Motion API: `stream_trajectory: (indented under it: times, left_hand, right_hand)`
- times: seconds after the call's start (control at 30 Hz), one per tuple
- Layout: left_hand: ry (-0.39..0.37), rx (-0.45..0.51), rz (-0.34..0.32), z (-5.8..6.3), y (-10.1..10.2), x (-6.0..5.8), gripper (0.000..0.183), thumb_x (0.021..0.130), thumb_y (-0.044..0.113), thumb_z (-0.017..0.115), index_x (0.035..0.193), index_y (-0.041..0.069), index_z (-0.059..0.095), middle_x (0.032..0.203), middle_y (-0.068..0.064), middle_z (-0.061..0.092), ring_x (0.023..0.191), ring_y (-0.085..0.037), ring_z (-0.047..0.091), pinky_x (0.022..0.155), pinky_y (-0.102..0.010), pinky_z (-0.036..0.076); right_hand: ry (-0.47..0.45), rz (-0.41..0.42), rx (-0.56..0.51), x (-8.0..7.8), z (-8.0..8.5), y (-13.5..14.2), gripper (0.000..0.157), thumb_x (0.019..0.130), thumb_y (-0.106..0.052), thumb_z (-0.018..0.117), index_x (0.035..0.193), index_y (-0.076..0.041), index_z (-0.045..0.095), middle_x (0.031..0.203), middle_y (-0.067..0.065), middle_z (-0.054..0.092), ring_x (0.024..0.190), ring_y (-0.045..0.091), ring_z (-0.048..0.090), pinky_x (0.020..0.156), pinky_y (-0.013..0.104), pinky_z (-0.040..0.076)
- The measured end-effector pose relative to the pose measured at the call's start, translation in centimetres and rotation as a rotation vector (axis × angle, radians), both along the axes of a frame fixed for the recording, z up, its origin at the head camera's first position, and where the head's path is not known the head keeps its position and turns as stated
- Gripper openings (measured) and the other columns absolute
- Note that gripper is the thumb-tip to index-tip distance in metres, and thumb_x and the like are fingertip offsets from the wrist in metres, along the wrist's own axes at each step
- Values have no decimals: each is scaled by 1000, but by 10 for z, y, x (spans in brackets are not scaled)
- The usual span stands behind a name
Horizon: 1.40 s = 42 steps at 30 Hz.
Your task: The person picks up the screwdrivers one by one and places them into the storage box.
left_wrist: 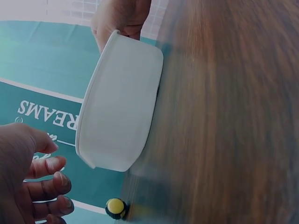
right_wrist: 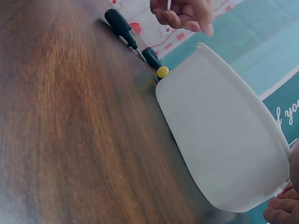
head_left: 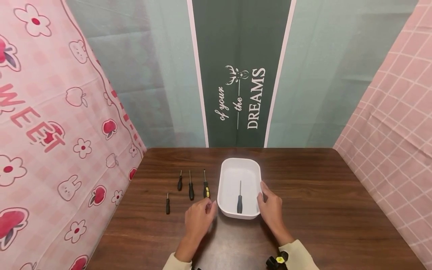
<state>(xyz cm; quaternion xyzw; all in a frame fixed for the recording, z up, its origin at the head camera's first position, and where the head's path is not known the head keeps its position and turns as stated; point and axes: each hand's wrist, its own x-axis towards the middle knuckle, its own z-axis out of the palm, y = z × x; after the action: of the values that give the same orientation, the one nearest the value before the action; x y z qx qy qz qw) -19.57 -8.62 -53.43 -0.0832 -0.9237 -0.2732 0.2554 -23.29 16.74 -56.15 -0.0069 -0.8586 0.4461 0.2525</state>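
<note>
A white rectangular tray (head_left: 239, 169) stands on the table, with a dark-handled screwdriver (head_left: 239, 203) lying inside it, shaft pointing away. My right hand (head_left: 271, 208) holds the tray's right side, thumb at the rim; the other fingers are partly hidden by the wall. Left of the tray is my left hand (head_left: 200, 219), fingers loosely bent and holding nothing, as the left wrist view shows. Just beyond it lies a black-and-yellow screwdriver (head_left: 206, 189). Further left are three black screwdrivers: a long one (head_left: 191, 190), a shorter one (head_left: 180, 183) and a nearer small one (head_left: 167, 206).
The brown wooden table (head_left: 314, 187) reaches back to a green hanging cloth (head_left: 237, 37) with white lettering. Pink patterned cloth (head_left: 77, 127) hangs at the left, and pink checked cloth (head_left: 391, 97) at the right.
</note>
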Motion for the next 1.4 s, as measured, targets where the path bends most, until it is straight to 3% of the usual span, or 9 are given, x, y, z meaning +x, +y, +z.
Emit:
stream_trajectory:
  times: [0.2,0.5,0.9,1.4]
  left_hand:
    - [-14,-19,34,-2,-7,1,27,89,25,75,68,20,59,57,13,49,48,-4,42,45,-26,35]
    - [-140,-37,85,-3,-15,2,32,91,30,73,65,23,55,56,11,48,49,-10,45,47,-31,37]
    - [-174,-71,113,-9,-20,1,36,88,30,76,63,22,51,55,5,50,49,-18,51,47,-37,41]
    - [-294,-105,71,-16,-22,2,42,86,25,81,61,19,47,55,8,44,49,-10,41,45,-29,35]
  right_hand:
    - [-17,3,-6,0,-1,1,40,90,7,65,130,8,61,131,21,62,124,35,59,99,45,43]
    - [-16,5,-5,1,0,0,40,89,7,65,130,9,61,131,21,62,123,35,59,98,47,44]
    - [-8,4,-3,0,0,0,40,90,5,66,129,8,62,131,21,62,123,34,60,99,45,44]
    - [-16,11,-6,1,0,2,40,90,6,66,130,8,61,131,21,62,124,33,59,100,44,43]
